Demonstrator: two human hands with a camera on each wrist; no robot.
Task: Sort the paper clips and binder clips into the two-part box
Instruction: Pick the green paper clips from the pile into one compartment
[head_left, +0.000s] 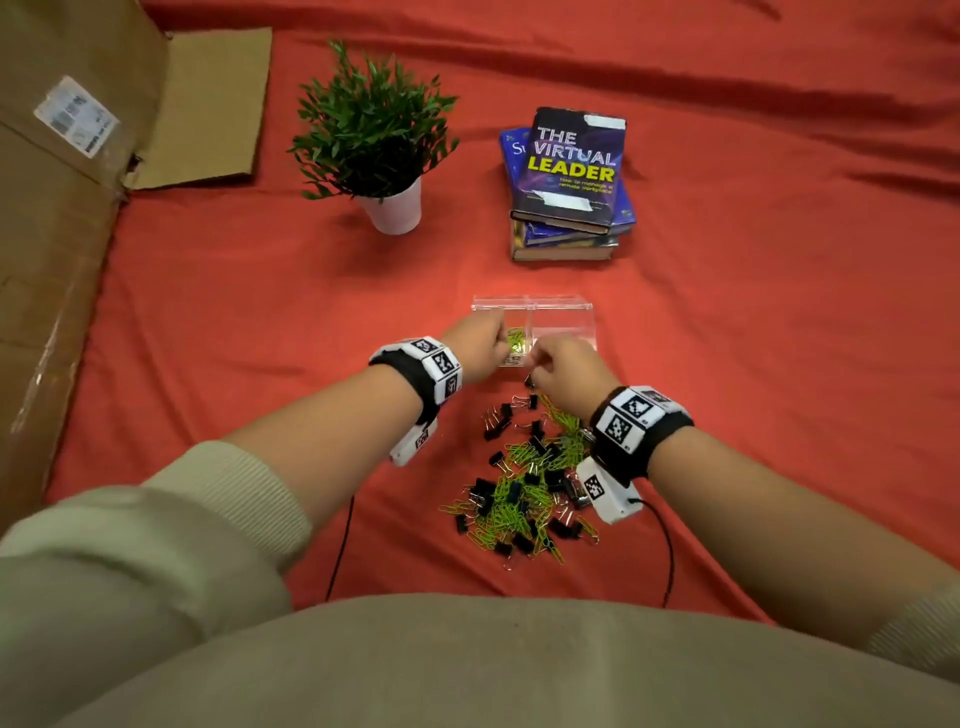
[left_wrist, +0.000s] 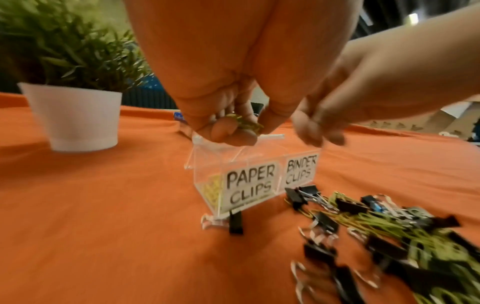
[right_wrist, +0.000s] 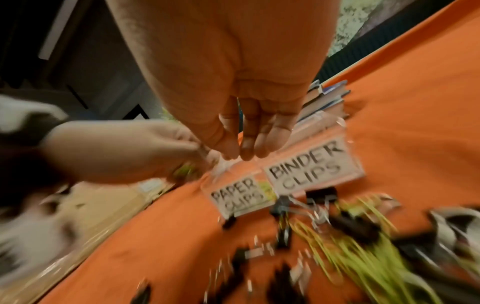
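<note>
The clear two-part box stands on the red cloth, its front labelled "PAPER CLIPS" and "BINDER CLIPS". Green paper clips lie in the left part; the right part looks bare. My left hand hovers over the left part and pinches a bunch of green paper clips. My right hand hangs beside it over the box's front rim, fingertips drawn together; whether they hold anything is not clear. A mixed pile of black binder clips and green paper clips lies nearer me.
A potted plant and a stack of books stand behind the box. A big cardboard box fills the left side. One binder clip lies against the box's front. Cables trail from both wrist cameras.
</note>
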